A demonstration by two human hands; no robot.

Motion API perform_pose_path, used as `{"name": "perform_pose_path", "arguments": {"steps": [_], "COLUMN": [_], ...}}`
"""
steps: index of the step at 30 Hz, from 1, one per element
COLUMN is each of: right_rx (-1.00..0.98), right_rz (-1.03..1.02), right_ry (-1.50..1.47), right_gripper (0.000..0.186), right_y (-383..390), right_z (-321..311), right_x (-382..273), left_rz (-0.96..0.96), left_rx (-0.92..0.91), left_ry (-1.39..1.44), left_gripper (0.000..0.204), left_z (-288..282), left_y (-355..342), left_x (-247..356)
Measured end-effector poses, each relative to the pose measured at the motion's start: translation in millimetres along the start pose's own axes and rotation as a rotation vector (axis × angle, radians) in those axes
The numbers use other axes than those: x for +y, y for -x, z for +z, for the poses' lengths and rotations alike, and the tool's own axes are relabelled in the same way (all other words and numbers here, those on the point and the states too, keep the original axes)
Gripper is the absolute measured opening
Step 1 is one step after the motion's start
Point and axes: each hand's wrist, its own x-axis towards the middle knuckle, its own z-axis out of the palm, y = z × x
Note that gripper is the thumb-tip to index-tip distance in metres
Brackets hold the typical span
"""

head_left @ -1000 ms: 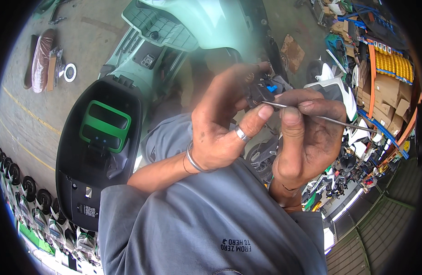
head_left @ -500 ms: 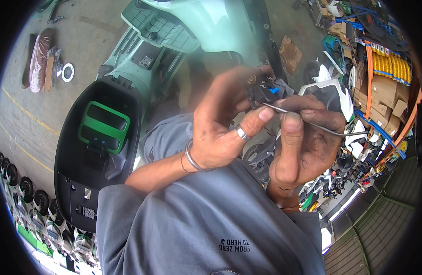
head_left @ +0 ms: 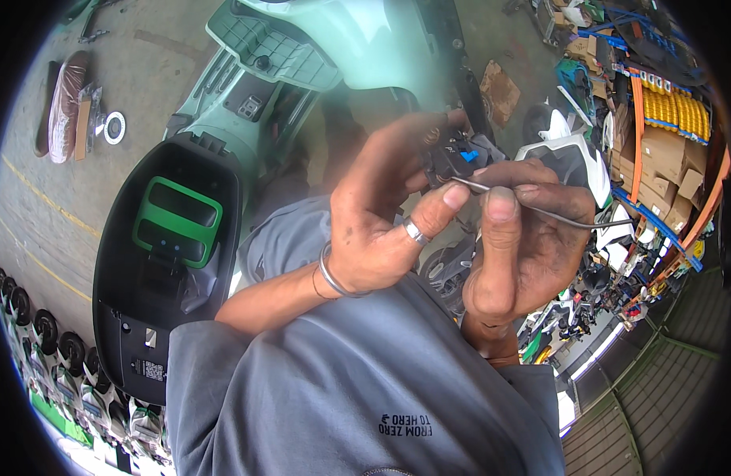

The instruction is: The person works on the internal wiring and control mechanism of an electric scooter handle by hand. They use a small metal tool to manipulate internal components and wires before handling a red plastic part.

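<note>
My left hand (head_left: 375,226), with a ring on the thumb and a bangle at the wrist, is closed round a small black part (head_left: 442,164). A blue piece (head_left: 470,155) and a coppery coil (head_left: 433,136) show on or beside that part; its exact kind is unclear. My right hand (head_left: 528,250) pinches a thin dark cable (head_left: 575,224) between thumb and fingers. Its paler, thin end (head_left: 471,185) reaches the near side of the black part, close to my left thumb tip. Whether it goes into the part is hidden.
A mint-green scooter (head_left: 365,40) stands ahead, its black seat underside (head_left: 115,262) with a green frame at my left. Wrapped long pieces (head_left: 68,111) and a white disc (head_left: 115,128) lie on the floor. Shelves with cartons (head_left: 663,166) and yellow coils (head_left: 675,111) rise at right.
Both hands keep their grips on the black part and the cable. They have shifted very slightly left in the picture, as has the scene around them.
</note>
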Motion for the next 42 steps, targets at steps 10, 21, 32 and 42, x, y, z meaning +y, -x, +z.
{"name": "perform_pose_path", "arguments": {"steps": [10,21,32,42], "right_rx": [-0.063,-0.036,-0.026,-0.020], "right_rz": [0.071,0.023,0.018,0.026], "right_ry": [-0.009,0.070,0.026,0.073], "right_gripper": [0.021,0.019,0.019,0.018], "right_y": [-2.5,2.0,0.9,2.0], "right_z": [-3.7,-0.9,-1.1,-1.0], "right_x": [-4.3,-3.8,-2.3,-1.6], "left_rz": [-0.008,-0.048,-0.043,-0.011], "left_rx": [-0.010,0.005,-0.023,-0.036], "left_ry": [0.008,0.085,0.067,0.082], "left_gripper": [0.057,0.054,0.055,0.054], "left_z": [-1.9,-0.4,-1.2,-2.6], "left_y": [-0.5,1.0,-1.8,-3.0], "left_x": [3.2,2.1,2.0,2.6]}}
